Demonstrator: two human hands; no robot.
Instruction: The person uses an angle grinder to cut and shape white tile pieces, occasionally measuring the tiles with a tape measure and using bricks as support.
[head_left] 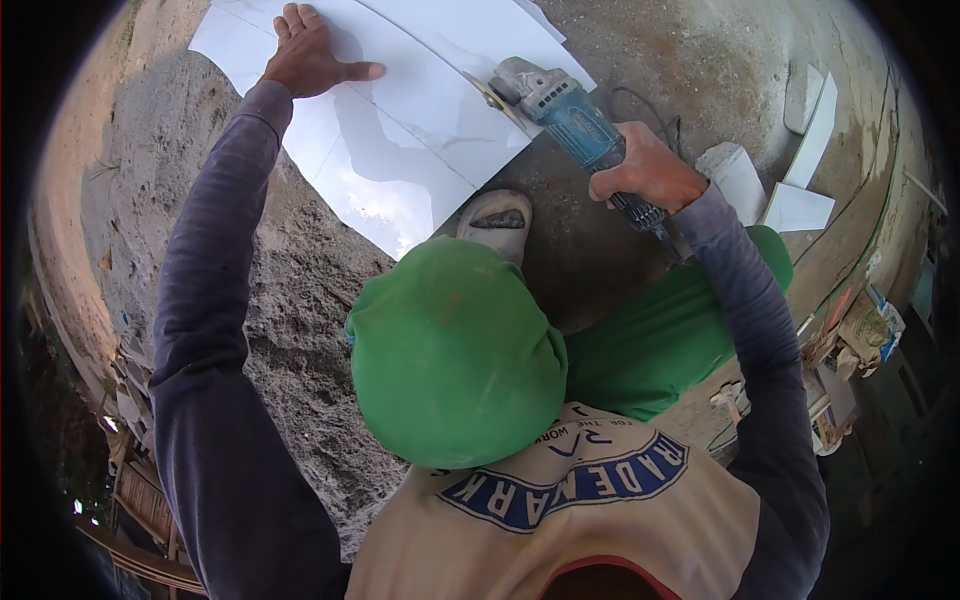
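Note:
A large glossy white tile (pixel 390 150) lies in front of me, with thin lines running slantwise across its face. My left hand (pixel 305 58) rests flat on its far left part, thumb stretched out and fingers extended. In my right hand (pixel 648 172) is a blue angle grinder (pixel 580 125), gripped round its dark rear body. The grinder's thin disc (pixel 493 98) stands on edge at the long line near the tile's right side, close to the near corner. A white strip (pixel 500 35) lies on the far side of that line. Whether the disc is spinning cannot be told.
My slippered foot (pixel 497 222) is beside the tile's near corner, below my green-clad knee (pixel 455 350). White tile offcuts (pixel 800 207) lie at right on the concrete. A dark cord (pixel 650 100) curls behind the grinder. Rough grey sandy ground (pixel 290 330) spreads at left; litter (pixel 870 325) lies far right.

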